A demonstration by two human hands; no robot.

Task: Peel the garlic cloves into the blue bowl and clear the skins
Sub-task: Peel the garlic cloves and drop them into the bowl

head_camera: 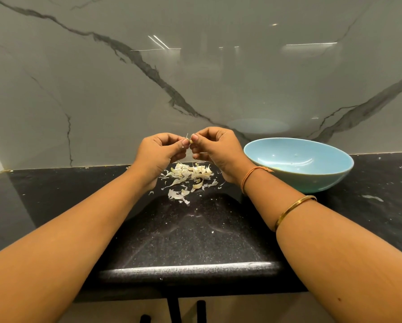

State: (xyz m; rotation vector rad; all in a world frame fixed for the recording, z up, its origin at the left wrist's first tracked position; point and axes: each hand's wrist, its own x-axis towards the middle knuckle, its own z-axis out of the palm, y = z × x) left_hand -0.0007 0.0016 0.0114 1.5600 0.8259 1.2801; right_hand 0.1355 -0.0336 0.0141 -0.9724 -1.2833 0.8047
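Grey-white marble-look wall (195,66), glossy and crossed by dark veins, fills the upper half of the frame. Below it runs a black speckled stone countertop (195,229), polished, dusted with pale flecks, its rounded edge at lower centre.

The blue bowl (312,180), smooth, matte pale turquoise, wide and shallow, sits on the counter at centre right. Its inside looks nearly bare; a yellowish bit low on its left side is mostly hidden behind the wrist.

The left hand (159,152) and the right hand (215,150) meet at frame centre, raised above the counter. Thumb and fingers of both are curled in tight, pinching one garlic clove (191,141) between their tips. A thin strand of skin (187,135) stands up from it. Only a small cream spot of the clove shows, so I cannot tell how its long axis lies.

The coming move turns on this: the bowl lies to the right of and below the pinch, and the right hand is nearer to it, so that hand seems the natural one to drop the clove in.

The garlic skins (188,176), papery, curled, off-white, lie scattered on the counter directly under the hands, left of the bowl and apart from it, not yet cleared.
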